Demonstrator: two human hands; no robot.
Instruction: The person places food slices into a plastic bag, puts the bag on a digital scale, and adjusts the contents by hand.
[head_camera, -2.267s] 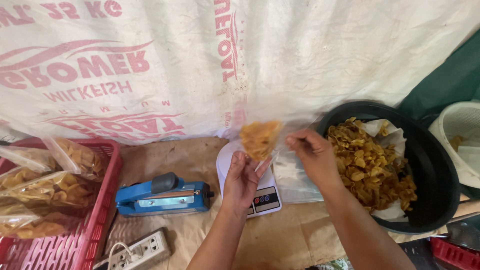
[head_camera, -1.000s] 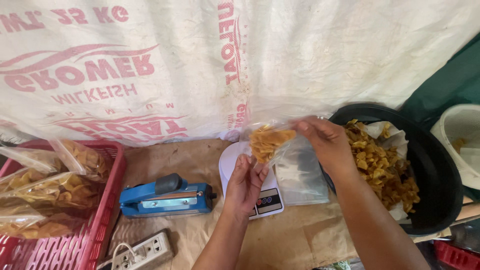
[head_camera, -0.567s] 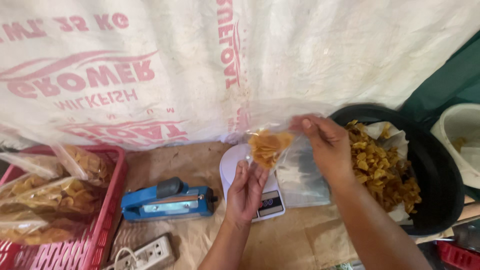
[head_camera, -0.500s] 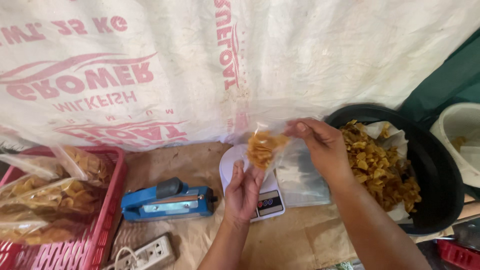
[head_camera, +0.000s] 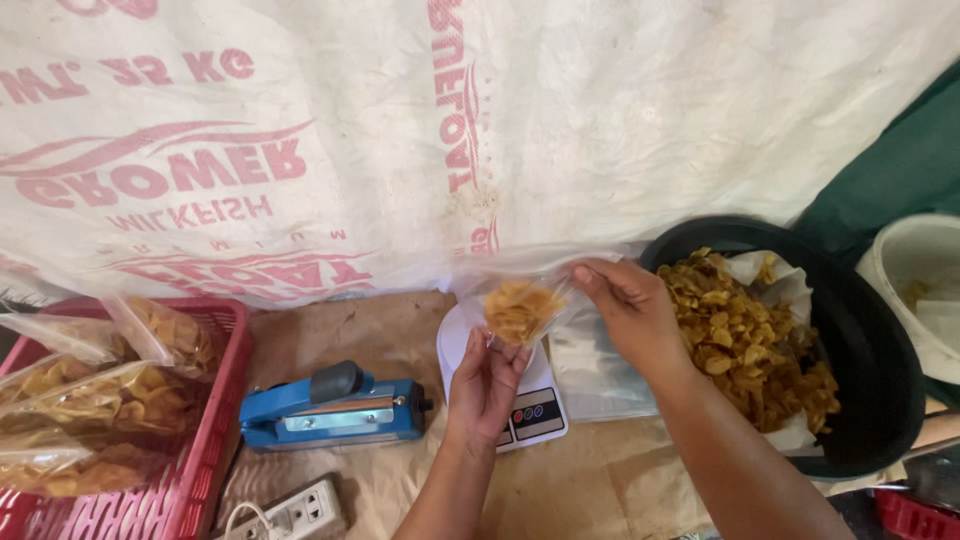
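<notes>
A clear plastic bag (head_camera: 520, 300) with a small heap of golden chips in it hangs just above a white digital scale (head_camera: 525, 410). My left hand (head_camera: 485, 385) grips the bag from below, at its bottom corner. My right hand (head_camera: 625, 305) pinches the bag's open top edge on the right. To the right stands a black basin (head_camera: 880, 400) lined with paper and filled with the same fried chips (head_camera: 745, 340).
A blue heat sealer (head_camera: 335, 410) lies left of the scale, with a white power strip (head_camera: 300, 510) in front of it. A red basket (head_camera: 205, 460) of filled chip bags is at far left. A stack of empty clear bags (head_camera: 600, 375) lies beside the scale. A white bucket (head_camera: 920, 290) stands at far right. A printed white sack hangs behind.
My right hand came from the basin side to the bag's top edge. The bag has stayed above the scale, shifting slightly, with my left hand still under it.
</notes>
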